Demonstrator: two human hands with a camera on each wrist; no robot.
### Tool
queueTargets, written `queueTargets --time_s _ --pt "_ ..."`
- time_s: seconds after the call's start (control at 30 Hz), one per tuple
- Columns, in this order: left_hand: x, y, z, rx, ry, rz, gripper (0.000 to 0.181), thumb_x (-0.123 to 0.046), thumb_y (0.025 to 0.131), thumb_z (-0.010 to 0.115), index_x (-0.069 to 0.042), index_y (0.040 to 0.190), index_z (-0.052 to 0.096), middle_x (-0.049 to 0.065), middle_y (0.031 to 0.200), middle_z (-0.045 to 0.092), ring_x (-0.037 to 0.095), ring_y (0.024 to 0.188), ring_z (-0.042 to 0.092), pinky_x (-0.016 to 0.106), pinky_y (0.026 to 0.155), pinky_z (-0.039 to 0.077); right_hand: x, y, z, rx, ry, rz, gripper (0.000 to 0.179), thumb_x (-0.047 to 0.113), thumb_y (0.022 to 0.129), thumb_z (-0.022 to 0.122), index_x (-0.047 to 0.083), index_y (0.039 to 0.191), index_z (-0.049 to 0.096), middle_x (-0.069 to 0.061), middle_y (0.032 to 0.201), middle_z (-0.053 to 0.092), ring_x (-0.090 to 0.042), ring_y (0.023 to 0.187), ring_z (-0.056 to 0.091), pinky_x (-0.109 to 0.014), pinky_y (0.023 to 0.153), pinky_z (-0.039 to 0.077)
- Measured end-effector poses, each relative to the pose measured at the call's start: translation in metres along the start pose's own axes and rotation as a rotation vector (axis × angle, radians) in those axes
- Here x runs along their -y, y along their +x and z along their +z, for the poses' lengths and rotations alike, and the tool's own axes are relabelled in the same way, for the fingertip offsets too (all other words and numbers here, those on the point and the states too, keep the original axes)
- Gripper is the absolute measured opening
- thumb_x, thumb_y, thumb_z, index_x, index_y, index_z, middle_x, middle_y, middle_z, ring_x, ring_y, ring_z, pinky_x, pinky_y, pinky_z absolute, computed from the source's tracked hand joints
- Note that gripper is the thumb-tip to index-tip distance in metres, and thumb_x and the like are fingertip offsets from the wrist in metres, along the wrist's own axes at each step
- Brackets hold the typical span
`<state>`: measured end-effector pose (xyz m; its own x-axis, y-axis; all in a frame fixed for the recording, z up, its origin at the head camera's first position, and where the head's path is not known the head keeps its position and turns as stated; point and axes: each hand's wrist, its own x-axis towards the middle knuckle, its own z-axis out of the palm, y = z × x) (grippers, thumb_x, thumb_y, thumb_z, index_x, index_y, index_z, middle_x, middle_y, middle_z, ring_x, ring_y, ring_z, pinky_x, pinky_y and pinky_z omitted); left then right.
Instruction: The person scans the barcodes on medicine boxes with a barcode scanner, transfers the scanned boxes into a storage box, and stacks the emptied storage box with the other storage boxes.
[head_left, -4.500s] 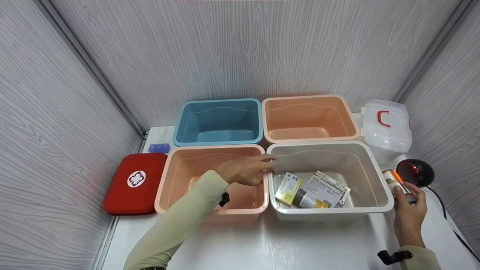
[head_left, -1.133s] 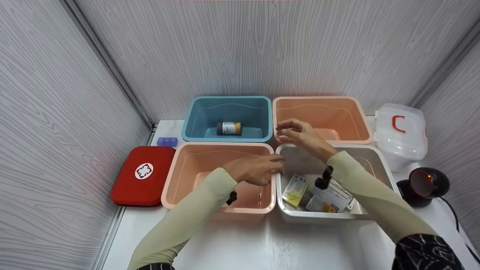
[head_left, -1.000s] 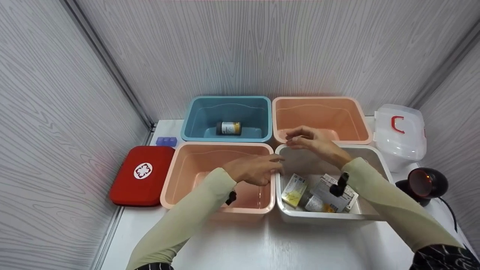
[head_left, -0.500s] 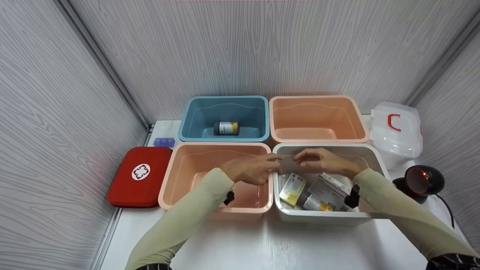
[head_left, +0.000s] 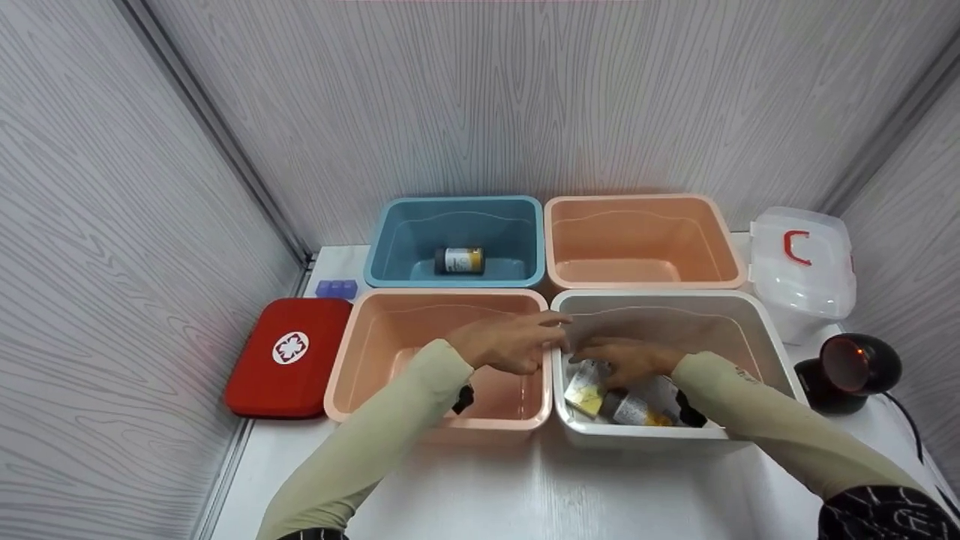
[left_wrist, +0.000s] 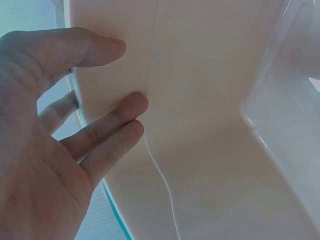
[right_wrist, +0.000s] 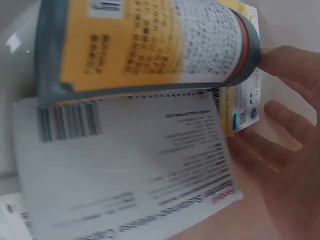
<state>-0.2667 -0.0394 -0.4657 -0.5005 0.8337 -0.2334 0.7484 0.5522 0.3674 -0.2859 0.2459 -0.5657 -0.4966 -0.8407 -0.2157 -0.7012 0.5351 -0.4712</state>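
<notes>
My right hand [head_left: 634,361] reaches down inside the white bin [head_left: 660,433], fingers spread loosely beside a yellow-and-white medicine box [head_left: 583,397]. In the right wrist view its thumb and fingers lie apart, a fingertip right at the cap end of a grey bottle with an orange and white label [right_wrist: 150,45]. Under that bottle a white capsule carton [right_wrist: 135,165] lies flat. My left hand [head_left: 510,345] hangs over the right rim of the near peach bin [head_left: 435,424], its fingers relaxed and holding nothing. A similar bottle [head_left: 461,260] lies on its side in the blue bin [head_left: 450,285].
Behind the white bin stands another peach bin [head_left: 645,285]. A black scanner [head_left: 859,364] on a stand and a clear lidded box with a red handle [head_left: 802,262] are at right. On the left are a red first-aid case [head_left: 259,375] and a small purple pillbox [head_left: 337,289].
A bottle the right hand held by the scanner now lies in the blue bin. The right hand has since come back and down into the white bin. The left hand stays put.
</notes>
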Motion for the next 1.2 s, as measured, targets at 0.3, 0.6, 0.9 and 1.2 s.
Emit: queueTargets --time_s 0.3,0.6,0.9,1.2 --pt "-0.001 0.0 0.001 -0.003 -0.021 0.004 0.054 -0.001 0.096 0.066 -0.023 0.145 0.064 0.004 0.18 0.029 0.027 0.147 0.054 0.038 0.104 0.055 0.006 0.004 0.0 0.084 -0.086 0.105 0.057 0.001 0.091 0.079 0.012 0.146 0.069 -0.016 0.148 0.061 -0.031 0.13 0.061 -0.05 0.108 0.054" --pt "0.0 0.0 0.002 -0.018 -0.006 0.011 0.052 -0.001 0.096 0.065 -0.024 0.142 0.063 0.005 0.179 0.031 0.026 0.144 0.056 0.036 0.102 0.056 0.008 -0.013 -0.016 -0.043 -0.057 0.104 0.024 0.002 0.087 0.08 0.007 0.111 0.077 -0.009 0.111 0.075 -0.024 0.099 0.072 -0.045 0.091 0.061" --pt "-0.001 -0.002 0.0 -0.006 -0.039 -0.008 0.051 -0.003 0.097 0.067 -0.022 0.144 0.064 0.004 0.179 0.03 0.03 0.147 0.054 0.041 0.109 0.055 0.012 -0.058 -0.056 -0.34 0.008 0.08 0.017 0.014 0.095 0.084 0.012 0.106 0.071 0.002 0.091 0.066 -0.007 0.077 0.054 -0.028 0.069 0.048" --pt "-0.001 0.0 0.0 0.0 -0.04 -0.012 0.05 -0.002 0.097 0.064 -0.021 0.143 0.064 0.005 0.178 0.031 0.03 0.144 0.055 0.042 0.106 0.055 0.023 -0.101 -0.076 -0.576 0.197 0.144 0.025 0.009 0.099 0.08 0.009 0.121 0.069 -0.009 0.114 0.078 -0.013 0.094 0.071 -0.028 0.08 0.06"
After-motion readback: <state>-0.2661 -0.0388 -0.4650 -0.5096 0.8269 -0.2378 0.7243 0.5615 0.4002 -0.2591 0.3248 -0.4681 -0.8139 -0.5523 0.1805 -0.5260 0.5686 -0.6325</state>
